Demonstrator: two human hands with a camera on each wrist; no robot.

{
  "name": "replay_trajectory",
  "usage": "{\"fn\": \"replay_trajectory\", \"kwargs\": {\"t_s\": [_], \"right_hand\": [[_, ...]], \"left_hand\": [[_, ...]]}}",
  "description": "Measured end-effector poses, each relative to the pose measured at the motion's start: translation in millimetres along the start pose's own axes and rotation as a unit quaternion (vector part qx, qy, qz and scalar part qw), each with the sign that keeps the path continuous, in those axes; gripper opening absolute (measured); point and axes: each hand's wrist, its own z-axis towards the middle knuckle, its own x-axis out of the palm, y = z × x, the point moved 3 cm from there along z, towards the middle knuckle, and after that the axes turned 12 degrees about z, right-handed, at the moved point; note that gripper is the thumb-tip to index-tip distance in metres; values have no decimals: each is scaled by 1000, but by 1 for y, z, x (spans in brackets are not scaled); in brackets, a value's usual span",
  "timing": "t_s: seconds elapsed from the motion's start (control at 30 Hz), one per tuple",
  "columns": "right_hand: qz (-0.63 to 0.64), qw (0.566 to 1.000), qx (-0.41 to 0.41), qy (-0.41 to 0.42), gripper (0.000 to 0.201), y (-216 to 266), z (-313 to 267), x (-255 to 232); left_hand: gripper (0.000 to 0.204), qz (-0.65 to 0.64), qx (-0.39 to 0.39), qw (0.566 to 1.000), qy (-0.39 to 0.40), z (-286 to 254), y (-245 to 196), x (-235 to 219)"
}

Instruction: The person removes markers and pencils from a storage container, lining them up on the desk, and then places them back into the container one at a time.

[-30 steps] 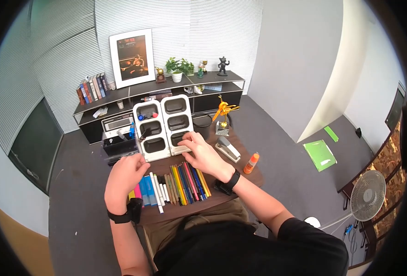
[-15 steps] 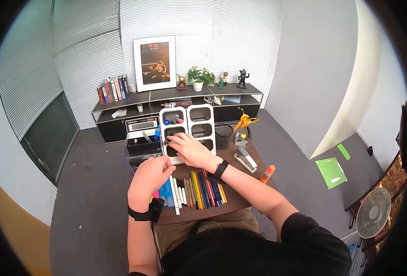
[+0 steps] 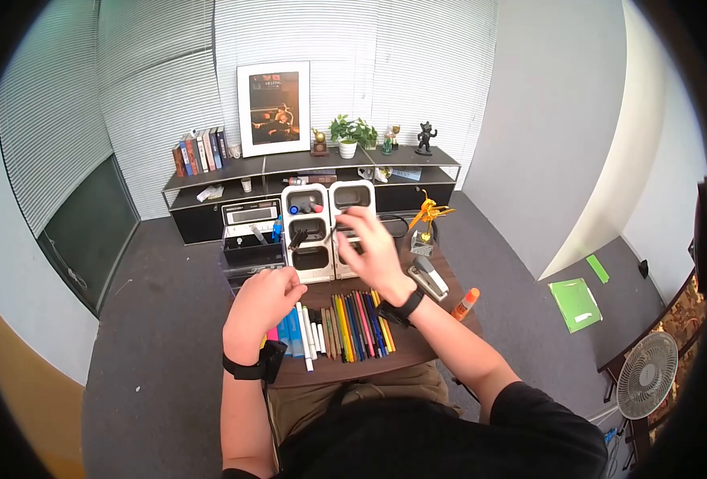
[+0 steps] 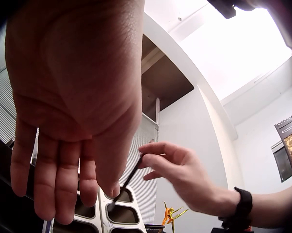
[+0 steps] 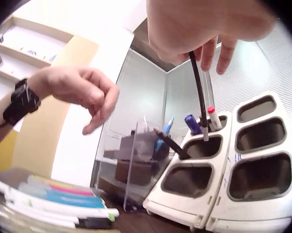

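Observation:
My right hand (image 3: 372, 254) is raised in front of a white organizer (image 3: 331, 239) with two columns of dark compartments. It pinches a slim black pen (image 5: 198, 87) with a pale lower end, which points down and overlaps the left column in the right wrist view. A blue-capped marker (image 5: 192, 124) and a red-capped marker (image 5: 214, 118) stand in that column's top compartment. Black pens (image 3: 298, 238) lean out of the middle one. Over the table's left part, my left hand (image 3: 262, 305) hovers with relaxed, bent fingers and holds nothing.
Markers (image 3: 309, 339) and a row of colored pencils (image 3: 357, 327) lie along the table's near side. To the right are a stapler (image 3: 428, 278), an orange glue stick (image 3: 465, 304) and a golden figurine (image 3: 427, 214). A clear desk box (image 3: 250, 249) stands left of the organizer.
My right hand moved left to the organizer's left column, then came back right and up with the black pen. The left hand stayed almost still. The head view shifted early on.

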Motion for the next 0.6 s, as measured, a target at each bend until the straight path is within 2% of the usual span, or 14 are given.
{"fn": "replay_trajectory", "kwargs": {"t_s": [0.07, 0.13, 0.23, 0.27, 0.33, 0.37, 0.4, 0.47, 0.53, 0.6], "right_hand": [[16, 998, -9, -62, 25, 9, 4, -25], [58, 992, 53, -95, 15, 10, 1, -44], [49, 978, 205, 3, 8, 1, -17, -74], [47, 977, 206, 1, 8, -4, -26, -82], [26, 948, 305, 90, 9, -33, -54, -85], [21, 953, 273, 129, 8, -51, -73, -85], [22, 953, 273, 126, 8, -52, -76, -85], [20, 852, 451, 265, 7, -60, -96, -79], [17, 840, 466, 277, 9, -58, -102, -72], [-16, 798, 520, 304, 11, -53, -108, -67]], "left_hand": [[24, 0, -1, 1000, 1, 0, 0, -1], [24, 1, 0, 1000, 3, -1, -3, -4], [25, -8, -8, 1000, 10, -1, -7, -6], [24, -10, -9, 1000, 9, -1, -7, -6], [24, -10, -7, 1000, 8, 0, -8, -4], [24, -11, -12, 1000, 15, 0, -7, -2], [24, -12, -17, 1000, 22, 1, -6, 0], [24, -9, -13, 1000, 27, 3, -7, 2], [24, -5, -9, 999, 36, 2, -9, 3], [24, -18, -10, 999, 37, 1, -10, 2]]}}
